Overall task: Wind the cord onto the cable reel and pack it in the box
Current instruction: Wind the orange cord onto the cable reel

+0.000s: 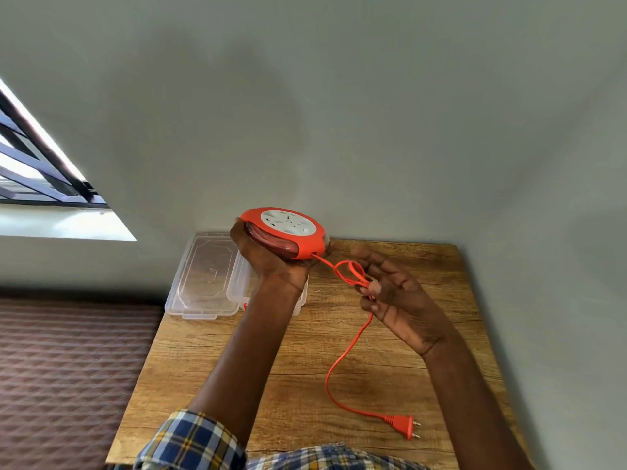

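My left hand [268, 256] grips an orange cable reel [285, 236] with a white socket face, holding it tilted above the table's far edge. An orange cord [342, 357] leaves the reel's lower right, forms a small loop, and passes through my right hand [397, 293], whose fingers pinch it. From there the cord hangs down and curves across the wooden table [424, 351] to its two-pin plug [402, 425] near the front edge. A clear plastic box [237, 283] lies under my left wrist, its hinged lid [203, 276] open to the left.
The table stands in a corner against grey walls at the back and right. A brown patterned mattress [68, 368] lies to the left, below a window [34, 171]. My checked sleeves show at the bottom.
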Motion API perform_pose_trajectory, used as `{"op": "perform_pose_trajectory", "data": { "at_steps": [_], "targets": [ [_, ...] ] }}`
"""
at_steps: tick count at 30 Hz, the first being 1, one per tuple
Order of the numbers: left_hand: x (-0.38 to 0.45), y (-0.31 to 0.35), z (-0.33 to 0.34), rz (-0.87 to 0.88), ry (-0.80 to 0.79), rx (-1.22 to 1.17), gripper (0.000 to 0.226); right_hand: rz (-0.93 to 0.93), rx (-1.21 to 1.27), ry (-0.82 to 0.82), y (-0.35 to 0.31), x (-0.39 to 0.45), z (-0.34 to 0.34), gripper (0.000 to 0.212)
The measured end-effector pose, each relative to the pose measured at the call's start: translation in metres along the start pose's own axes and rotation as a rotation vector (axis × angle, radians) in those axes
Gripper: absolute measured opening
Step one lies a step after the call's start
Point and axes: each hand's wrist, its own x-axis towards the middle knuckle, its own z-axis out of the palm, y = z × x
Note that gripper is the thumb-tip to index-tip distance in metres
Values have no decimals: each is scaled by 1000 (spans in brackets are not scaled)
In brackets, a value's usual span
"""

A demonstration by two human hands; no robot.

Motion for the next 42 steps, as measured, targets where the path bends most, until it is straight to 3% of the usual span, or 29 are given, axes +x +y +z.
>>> {"op": "perform_pose_trajectory", "data": {
  "at_steps": [5, 9, 24, 30, 32, 34, 37, 42],
  "targets": [
    [2, -3, -1, -1, -4, 18, 80, -41, -172, 227, 0, 9, 14, 50],
    [3, -5, 1, -16, -20, 14, 84, 23, -295, 261, -1, 12, 14, 43],
    [-6, -8, 5, -21, -26, 43, 78, 198, -174, 430, 2, 15, 8, 20],
    [-1, -9, 1, -27, -30, 36, 83, 172, -156, 435, 0, 14, 5, 28],
    [-3, -9, 2, -39, -28, 28, 84, 130, -110, 410, 1, 16, 3, 26],
    [-5, -8, 4, -48, -18, 14, 83, 86, 90, 305, 3, 14, 0, 28],
    [-4, -3, 5, -42, -1, -12, 83, 51, 368, 129, 7, 7, -11, 45],
    [-5, 1, 5, -26, 12, -4, 83, 9, 354, 31, 20, 4, -18, 66]
  ]
}}
